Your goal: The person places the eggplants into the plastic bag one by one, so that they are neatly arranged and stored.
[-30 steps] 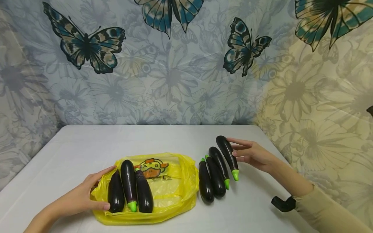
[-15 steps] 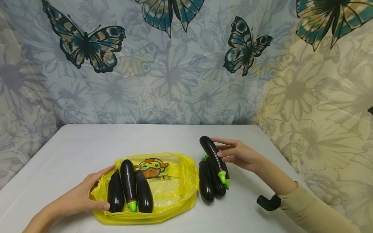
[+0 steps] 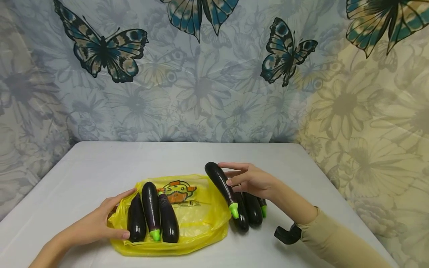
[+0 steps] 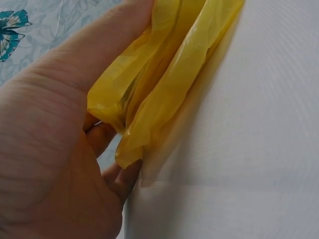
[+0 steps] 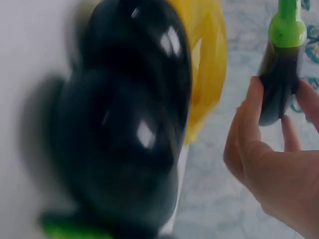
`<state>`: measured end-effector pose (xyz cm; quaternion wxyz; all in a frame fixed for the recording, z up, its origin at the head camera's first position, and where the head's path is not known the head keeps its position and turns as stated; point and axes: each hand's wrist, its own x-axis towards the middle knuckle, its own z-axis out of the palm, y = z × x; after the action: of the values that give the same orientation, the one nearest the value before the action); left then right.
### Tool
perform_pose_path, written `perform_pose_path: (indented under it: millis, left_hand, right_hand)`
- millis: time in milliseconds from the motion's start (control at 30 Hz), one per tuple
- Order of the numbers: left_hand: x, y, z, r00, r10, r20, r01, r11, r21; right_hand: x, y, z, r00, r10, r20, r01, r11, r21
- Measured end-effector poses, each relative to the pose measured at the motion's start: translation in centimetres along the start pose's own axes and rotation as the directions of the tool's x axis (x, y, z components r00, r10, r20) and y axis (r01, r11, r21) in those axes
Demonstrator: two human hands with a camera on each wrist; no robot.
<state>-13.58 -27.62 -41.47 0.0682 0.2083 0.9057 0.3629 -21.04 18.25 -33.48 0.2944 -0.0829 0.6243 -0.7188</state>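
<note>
My right hand (image 3: 253, 181) pinches a dark, glossy eggplant (image 3: 221, 182) between thumb and fingers, its green stem end towards me. It is raised and overlaps the right edge of a yellow plastic bag (image 3: 201, 229). In the right wrist view, fingers and thumb clasp the held eggplant (image 5: 279, 79) from both sides. My left hand (image 3: 95, 225) holds the bag's left edge, and the left wrist view shows the folded yellow plastic (image 4: 164, 94) between thumb and fingers. Three eggplants (image 3: 169, 219) lie side by side on the bag's left part.
Several more eggplants (image 3: 253, 212) lie on the white table (image 3: 110, 160) just right of the bag, partly hidden by the held one. A black curved piece (image 3: 287, 235) sits at the right sleeve (image 3: 331, 238). A butterfly-patterned cloth (image 3: 201, 85) hangs behind the table.
My right hand has lifted the rightmost eggplant and carried it left, over the other loose eggplants to the bag's right edge. My left hand stays at the bag.
</note>
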Motion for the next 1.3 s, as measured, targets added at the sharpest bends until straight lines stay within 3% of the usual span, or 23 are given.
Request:
perform_pose_path:
  millis: [267,467,1300]
  left_hand:
    - [0.1,0.0,0.0,1.000,0.004,-0.006,-0.004,1.000,0.003]
    - [0.1,0.1,0.0,1.000,0.000,-0.004,0.000,1.000,0.000]
    - [0.1,-0.1,0.1,0.999,0.035,-0.011,-0.035,0.999,-0.013]
  right_hand:
    - [2.0,0.4,3.7,0.998,0.026,0.065,-0.030,0.997,0.075]
    - [3.3,1.3,5.9,0.998,0.018,0.053,-0.021,0.997,0.070]
    - [6.4,5.6,9.6,1.000,-0.010,-0.018,0.011,1.000,0.010]
